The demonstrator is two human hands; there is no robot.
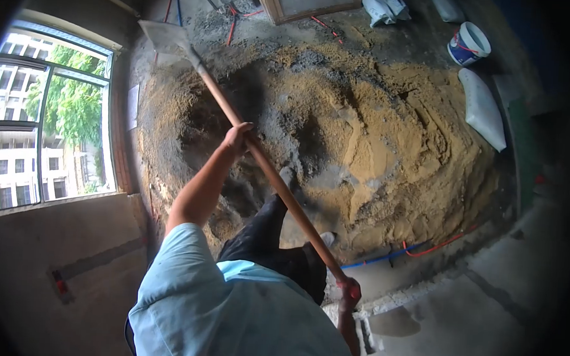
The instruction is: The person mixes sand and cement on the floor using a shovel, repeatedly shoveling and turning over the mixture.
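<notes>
My left hand (238,137) is wrapped round the middle of the wooden handle of a shovel (284,194). Near the handle's lower right end, my right hand (350,292) is closed on it. The shovel's flat metal blade (163,37) is at the upper left, over the far left edge of a broad pile of yellow sand mixed with grey powder (377,144). Whether the blade touches the floor or pile, I cannot tell. Little, if any, material shows on the blade.
A white and blue bucket (469,44) stands at the upper right, near a white sack (482,110). Another bag (384,6) lies at the back beside a wooden frame (278,7). Red and blue pipes (390,254) run along the wall base. A window (43,114) is at left.
</notes>
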